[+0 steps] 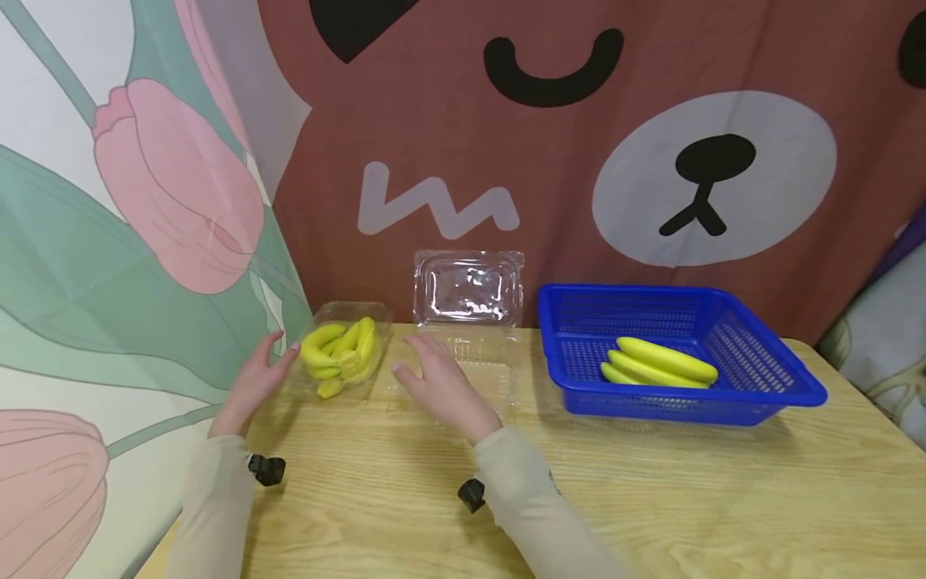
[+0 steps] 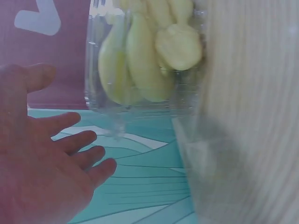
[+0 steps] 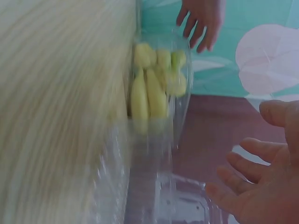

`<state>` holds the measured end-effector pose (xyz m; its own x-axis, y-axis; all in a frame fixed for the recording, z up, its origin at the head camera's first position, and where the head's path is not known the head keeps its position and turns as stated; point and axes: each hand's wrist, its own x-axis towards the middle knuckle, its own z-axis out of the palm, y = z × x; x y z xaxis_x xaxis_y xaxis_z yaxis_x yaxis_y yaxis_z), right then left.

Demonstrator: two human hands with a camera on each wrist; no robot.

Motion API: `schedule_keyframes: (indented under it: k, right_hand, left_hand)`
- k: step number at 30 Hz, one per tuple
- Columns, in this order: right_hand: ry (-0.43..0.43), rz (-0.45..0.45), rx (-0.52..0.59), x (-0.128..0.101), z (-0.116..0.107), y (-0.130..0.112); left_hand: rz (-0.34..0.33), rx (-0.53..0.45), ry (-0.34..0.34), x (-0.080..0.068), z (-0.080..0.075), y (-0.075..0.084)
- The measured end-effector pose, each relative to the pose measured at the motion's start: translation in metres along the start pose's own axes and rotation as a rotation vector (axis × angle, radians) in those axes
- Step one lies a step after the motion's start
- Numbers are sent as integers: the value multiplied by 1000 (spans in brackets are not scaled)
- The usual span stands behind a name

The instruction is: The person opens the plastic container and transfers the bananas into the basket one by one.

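A clear plastic box (image 1: 354, 306) with several yellow bananas (image 1: 365, 346) inside stands at the left of the table. My left hand (image 1: 253, 386) is just left of it, fingers spread and apart from the box in the left wrist view. To the box's right is a second clear clamshell box, its lid (image 1: 469, 291) standing upright and its base (image 1: 492, 378) flat on the wood. My right hand (image 1: 444, 386) hovers over the left part of that base, fingers extended and holding nothing. The right wrist view shows this hand (image 3: 257, 175) with its palm exposed.
A blue plastic basket (image 1: 665, 398) stands on the right of the wooden table (image 1: 376, 498), with several more bananas (image 1: 661, 362) lying in it. Behind the table hangs a brown cloth (image 1: 434, 121) with a bear face; a floral cloth (image 1: 87, 322) hangs along the left side.
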<state>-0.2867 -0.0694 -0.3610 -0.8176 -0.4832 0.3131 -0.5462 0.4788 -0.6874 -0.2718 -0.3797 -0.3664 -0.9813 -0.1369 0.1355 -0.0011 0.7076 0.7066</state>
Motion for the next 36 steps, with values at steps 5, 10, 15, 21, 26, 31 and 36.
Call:
schedule_keyframes:
  k: [5,10,15,21,26,31,36]
  right_hand:
    - [-9,29,82,3,13,-7]
    - [-16,60,243,2,23,-15]
    - [-77,101,464,1,34,-19]
    - [-162,172,558,-2,45,-21]
    - [-168,192,505,-5,54,-21]
    - [-171,217,485,-8,60,-23]
    - [-183,253,526,-10,63,-23]
  left_hand:
    - [-15,-75,-36,2,7,-9]
    - [2,-153,-53,4,10,-16]
    - [12,-230,-95,5,8,-20]
    - [1,-259,-180,0,-2,-16]
    - [-28,-277,-281,-5,-11,-13]
    - [-63,-312,-360,-7,-16,-13]
    - [-75,-341,-390,-8,-18,-14]
